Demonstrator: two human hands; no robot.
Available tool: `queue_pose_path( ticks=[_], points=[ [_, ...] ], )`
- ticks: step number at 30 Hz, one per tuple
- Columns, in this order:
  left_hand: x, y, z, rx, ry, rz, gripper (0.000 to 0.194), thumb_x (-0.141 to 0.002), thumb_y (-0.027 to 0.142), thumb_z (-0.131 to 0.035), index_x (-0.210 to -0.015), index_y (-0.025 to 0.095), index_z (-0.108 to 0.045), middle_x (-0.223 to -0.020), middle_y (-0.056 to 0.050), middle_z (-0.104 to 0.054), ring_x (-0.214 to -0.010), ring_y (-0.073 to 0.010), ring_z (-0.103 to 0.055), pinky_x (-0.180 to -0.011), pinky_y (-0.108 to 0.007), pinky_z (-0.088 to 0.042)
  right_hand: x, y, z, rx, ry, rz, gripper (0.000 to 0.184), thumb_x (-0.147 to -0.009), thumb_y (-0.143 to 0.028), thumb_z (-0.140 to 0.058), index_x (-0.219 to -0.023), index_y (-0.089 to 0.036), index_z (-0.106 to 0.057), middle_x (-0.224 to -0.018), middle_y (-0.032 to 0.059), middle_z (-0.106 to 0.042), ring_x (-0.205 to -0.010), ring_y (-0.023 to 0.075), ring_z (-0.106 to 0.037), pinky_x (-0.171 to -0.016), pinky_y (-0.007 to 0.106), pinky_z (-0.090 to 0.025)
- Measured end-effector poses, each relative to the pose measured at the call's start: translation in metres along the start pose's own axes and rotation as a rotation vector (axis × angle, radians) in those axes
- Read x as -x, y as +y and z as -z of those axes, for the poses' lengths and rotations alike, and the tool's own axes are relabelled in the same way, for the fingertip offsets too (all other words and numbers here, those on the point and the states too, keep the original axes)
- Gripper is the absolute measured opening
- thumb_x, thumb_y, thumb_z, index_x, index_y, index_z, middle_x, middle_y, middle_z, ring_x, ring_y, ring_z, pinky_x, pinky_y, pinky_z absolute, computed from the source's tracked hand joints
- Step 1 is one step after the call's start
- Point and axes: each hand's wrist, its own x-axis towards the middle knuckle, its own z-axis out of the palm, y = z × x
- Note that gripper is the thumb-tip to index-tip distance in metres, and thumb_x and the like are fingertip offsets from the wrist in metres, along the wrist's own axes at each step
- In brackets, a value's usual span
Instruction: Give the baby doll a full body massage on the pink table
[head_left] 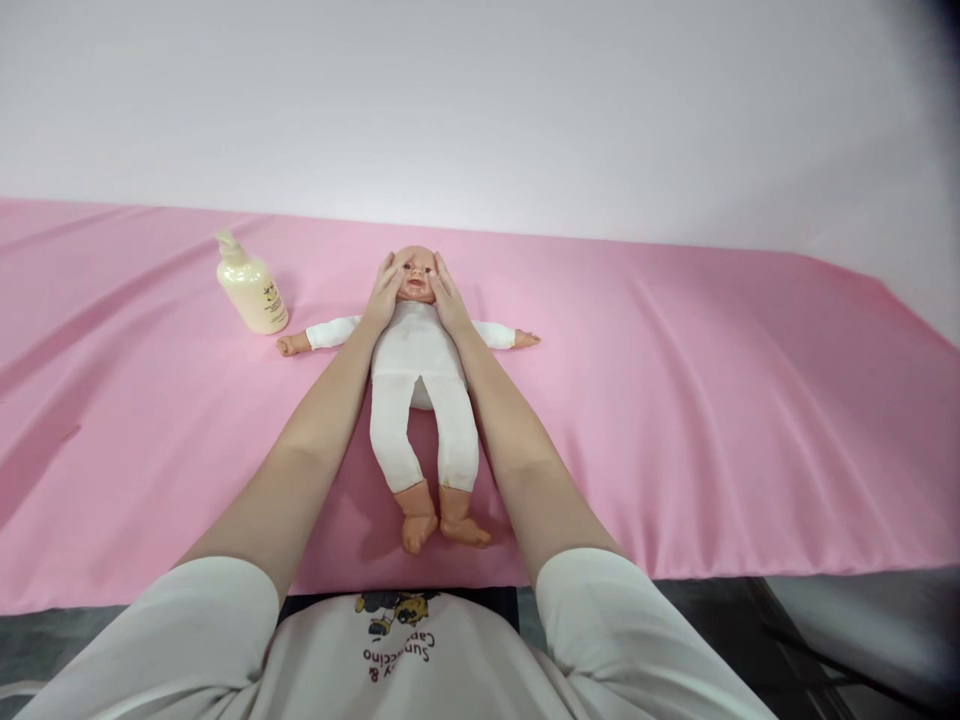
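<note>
A baby doll [417, 345] with a white cloth body lies on its back, its head away from me and its bare feet towards me. Its arms stretch out to both sides. My left hand [384, 292] lies along the left side of the doll's head, fingers extended against the cheek and temple. On the opposite side my right hand [448, 295] rests in the same way, fingers straight and a little apart. Between the hands the doll's face stays visible; its ears are covered. Neither hand is wrapped around anything.
A cream pump bottle [253, 290] stands to the left, close to the doll's outstretched hand. Pink cloth [675, 400] with folds covers the table, its front edge near my body. Behind the table rises a white wall [480, 110].
</note>
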Motion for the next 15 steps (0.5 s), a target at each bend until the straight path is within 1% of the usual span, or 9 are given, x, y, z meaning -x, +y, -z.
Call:
queue_pose_path(
  ticks=[2, 5, 9, 12, 14, 15],
  points=[
    [0.000, -0.003, -0.001, -0.022, -0.001, -0.035, 0.066, -0.101, 0.072, -0.044, -0.147, 0.027, -0.062, -0.170, -0.007, -0.040, -0.166, -0.0232, -0.023, -0.138, -0.038, -0.018, -0.001, 0.002, 0.000, -0.006, 0.022, -0.001, 0.096, -0.101, -0.077, -0.039, -0.167, -0.008, -0.029, -0.175, 0.0139, -0.028, -0.166, 0.0246, -0.024, -0.138, 0.046, -0.018],
    [-0.002, -0.006, -0.002, -0.043, 0.011, -0.040, 0.067, -0.103, 0.069, -0.043, -0.151, 0.025, -0.058, -0.172, -0.007, -0.038, -0.166, -0.0243, -0.022, -0.138, -0.040, -0.018, -0.002, 0.004, 0.002, -0.030, 0.029, -0.031, 0.094, -0.102, -0.075, -0.039, -0.167, -0.007, -0.031, -0.175, 0.0130, -0.029, -0.165, 0.0270, -0.027, -0.138, 0.046, -0.022],
    [-0.006, -0.009, -0.002, -0.040, 0.013, -0.017, 0.067, -0.103, 0.065, -0.043, -0.155, 0.023, -0.054, -0.172, -0.007, -0.039, -0.166, -0.0252, -0.023, -0.138, -0.039, -0.019, -0.002, 0.008, 0.005, -0.137, 0.035, -0.130, 0.078, -0.108, -0.060, -0.043, -0.167, -0.011, -0.030, -0.176, 0.0100, -0.027, -0.162, 0.0275, -0.032, -0.134, 0.047, -0.031],
    [-0.008, -0.011, -0.002, -0.050, 0.013, -0.026, 0.065, -0.103, 0.063, -0.043, -0.155, 0.025, -0.053, -0.171, -0.005, -0.040, -0.166, -0.0237, -0.023, -0.138, -0.038, -0.018, -0.003, 0.011, 0.003, -0.165, 0.026, -0.127, 0.076, -0.108, -0.048, -0.050, -0.168, -0.009, -0.024, -0.176, 0.0105, -0.025, -0.162, 0.0225, -0.033, -0.133, 0.040, -0.034],
    [-0.008, -0.013, -0.001, -0.052, 0.015, -0.034, 0.066, -0.102, 0.063, -0.043, -0.154, 0.025, -0.054, -0.172, -0.005, -0.039, -0.166, -0.0234, -0.024, -0.138, -0.038, -0.018, -0.003, 0.013, 0.002, -0.130, 0.027, -0.092, 0.078, -0.108, -0.045, -0.052, -0.168, -0.007, -0.021, -0.176, 0.0131, -0.025, -0.162, 0.0192, -0.033, -0.133, 0.034, -0.032],
    [-0.009, -0.014, -0.001, -0.047, 0.016, -0.037, 0.067, -0.101, 0.064, -0.042, -0.154, 0.024, -0.054, -0.172, -0.005, -0.039, -0.165, -0.0232, -0.024, -0.138, -0.037, -0.018, -0.003, 0.014, 0.001, -0.085, 0.021, -0.081, 0.079, -0.109, -0.045, -0.051, -0.169, -0.006, -0.019, -0.176, 0.0147, -0.024, -0.162, 0.0186, -0.033, -0.133, 0.033, -0.031]
  ],
)
